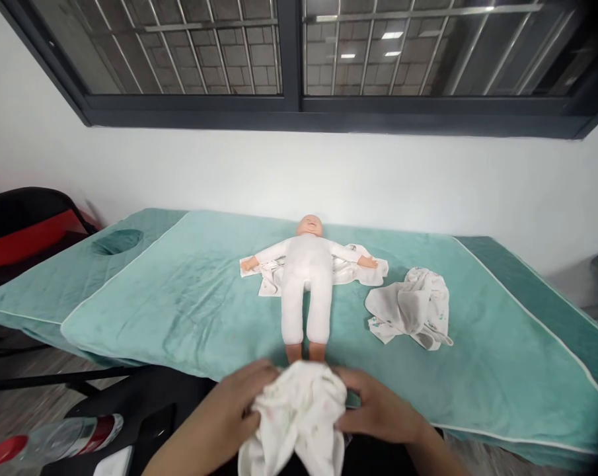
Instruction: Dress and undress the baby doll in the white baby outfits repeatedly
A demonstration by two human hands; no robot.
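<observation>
A bunched white baby garment (301, 406) with a faint print is held up at the near edge of the bed, two loose parts hanging towards me. My left hand (242, 400) grips its left side, and my right hand (375, 404) pinches the right side. Just beyond them a baby doll (307, 277) with a white cloth body lies on its back, head towards the wall, arms spread. Under its back and arms is a spread white printed garment (353, 271). The doll's feet are partly hidden behind the held garment.
A crumpled white garment (410, 307) lies right of the doll on the green-covered bed (194, 297), which has a face hole at left. A black stool at lower left carries a red-capped bottle (55, 439) and a phone (114, 461). A red-black chair (31, 231) stands left.
</observation>
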